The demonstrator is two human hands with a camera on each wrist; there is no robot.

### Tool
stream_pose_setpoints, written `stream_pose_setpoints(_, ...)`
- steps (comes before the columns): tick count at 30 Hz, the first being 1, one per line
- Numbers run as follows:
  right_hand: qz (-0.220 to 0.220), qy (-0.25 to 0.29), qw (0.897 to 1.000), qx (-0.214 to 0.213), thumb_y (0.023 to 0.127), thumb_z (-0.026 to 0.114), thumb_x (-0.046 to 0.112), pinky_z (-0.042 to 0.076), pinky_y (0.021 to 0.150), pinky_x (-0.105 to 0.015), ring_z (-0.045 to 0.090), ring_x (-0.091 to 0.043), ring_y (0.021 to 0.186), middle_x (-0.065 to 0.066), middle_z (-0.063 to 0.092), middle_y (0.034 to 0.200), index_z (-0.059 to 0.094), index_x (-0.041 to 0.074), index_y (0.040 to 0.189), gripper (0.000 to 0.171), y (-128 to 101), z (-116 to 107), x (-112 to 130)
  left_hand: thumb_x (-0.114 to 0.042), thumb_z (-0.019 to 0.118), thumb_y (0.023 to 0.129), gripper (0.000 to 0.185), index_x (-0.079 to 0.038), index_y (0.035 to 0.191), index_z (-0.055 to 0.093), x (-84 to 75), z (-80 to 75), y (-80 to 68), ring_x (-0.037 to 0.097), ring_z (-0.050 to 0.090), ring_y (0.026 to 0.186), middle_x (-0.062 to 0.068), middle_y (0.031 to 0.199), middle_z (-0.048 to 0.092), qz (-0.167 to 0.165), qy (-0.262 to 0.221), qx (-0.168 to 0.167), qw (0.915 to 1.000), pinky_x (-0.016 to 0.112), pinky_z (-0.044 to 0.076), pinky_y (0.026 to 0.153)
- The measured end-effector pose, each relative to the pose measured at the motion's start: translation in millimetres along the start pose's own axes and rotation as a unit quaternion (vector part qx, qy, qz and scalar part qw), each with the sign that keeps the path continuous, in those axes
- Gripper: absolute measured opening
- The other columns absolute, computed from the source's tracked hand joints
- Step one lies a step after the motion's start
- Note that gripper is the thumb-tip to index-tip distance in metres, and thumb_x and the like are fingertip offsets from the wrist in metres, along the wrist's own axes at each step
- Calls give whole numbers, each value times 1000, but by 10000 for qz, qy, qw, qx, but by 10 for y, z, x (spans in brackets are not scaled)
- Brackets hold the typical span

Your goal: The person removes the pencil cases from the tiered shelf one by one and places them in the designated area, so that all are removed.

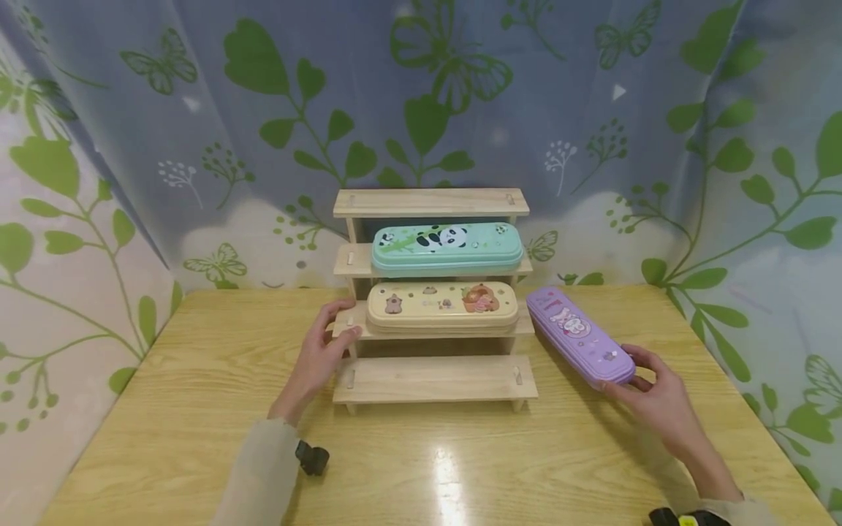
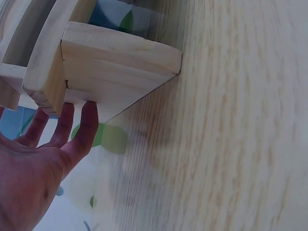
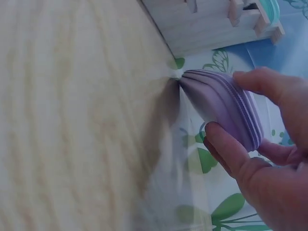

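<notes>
Right hand [image 1: 663,406] pinches the purple case [image 1: 581,336] at its near end, between 3 and 4 o'clock from the wooden stand [image 1: 434,380]; held only there, the case could pivot and slip. Its far end, pointing between 10 and 11 o'clock, might clip the stand's edge and nudge the cream case [image 1: 434,308]. Left hand [image 1: 321,359] grips the stand at 9 o'clock; a hard pull could tilt it.
</notes>
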State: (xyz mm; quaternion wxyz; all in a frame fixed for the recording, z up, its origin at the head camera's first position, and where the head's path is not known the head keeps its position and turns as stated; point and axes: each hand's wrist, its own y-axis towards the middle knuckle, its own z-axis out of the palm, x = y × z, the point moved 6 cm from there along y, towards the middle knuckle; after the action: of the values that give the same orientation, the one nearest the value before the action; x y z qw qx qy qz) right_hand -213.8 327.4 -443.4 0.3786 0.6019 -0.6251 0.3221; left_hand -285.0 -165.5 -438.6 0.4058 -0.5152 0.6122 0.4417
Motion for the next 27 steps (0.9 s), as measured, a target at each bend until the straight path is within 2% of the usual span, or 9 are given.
stream_pose_setpoints(2,33,-241,9997,85,80,76,27,54,71,-19,57,7,93,-15,41,128,36,3,140,76,-9,35,-6,-32,57,94,43,-33,134,43,3,-5,-2,29,56,101,6,135,43,61,29,-55,10000,37,54,77)
stream_pose_setpoints(8,205,-1101,9937,-47,72,80,43,51,65,-21,63,-30,100,-22,53,123,44,9,134,80,-10,121,26,-34,57,94,45,-28,136,42,7,-3,-2,30,56,103,6,135,43,136,54,-84,9999,38,54,77)
stream_pose_setpoints(9,220,-1172,9928,-68,71,81,44,51,65,-21,63,-32,100,-22,55,122,44,9,133,80,-8,136,30,-34,57,94,45,-27,136,42,8,-1,-3,30,55,103,6,136,43,135,57,-79,9999,39,54,77)
stream_pose_setpoints(14,300,-1273,9914,11,71,79,48,52,62,-23,65,-32,96,-23,58,119,46,8,132,80,-3,197,7,-33,57,94,44,-30,136,42,15,8,0,30,56,103,6,137,42,122,29,-31,9999,39,54,77)
stream_pose_setpoints(18,381,-1259,9912,133,76,74,50,54,58,-26,66,-28,93,-23,59,116,47,7,131,75,-19,198,-29,-30,56,95,43,-32,135,42,12,12,4,30,55,105,7,139,41,52,-7,24,10000,39,54,79)
stream_pose_setpoints(20,300,-1407,9896,14,79,71,51,53,58,-26,66,-28,92,-22,60,114,49,8,129,70,-20,160,-14,-29,56,95,43,-32,136,42,-6,11,-2,30,55,106,7,139,40,-9,-24,58,10000,40,54,80)
stream_pose_setpoints(24,-123,-1592,9864,-403,83,68,47,51,59,-22,66,-29,93,-19,62,115,53,11,126,58,-11,69,111,-26,55,95,45,-26,138,41,-128,5,-52,30,54,106,10,139,40,-78,-23,99,9999,39,53,81)
stream_pose_setpoints(27,-619,-1479,9850,-643,84,70,39,51,64,-16,65,-18,97,-13,63,118,56,15,124,49,12,55,263,-24,55,95,46,-20,138,40,-233,-2,-86,30,55,105,12,137,41,-57,2,110,9999,39,53,80)
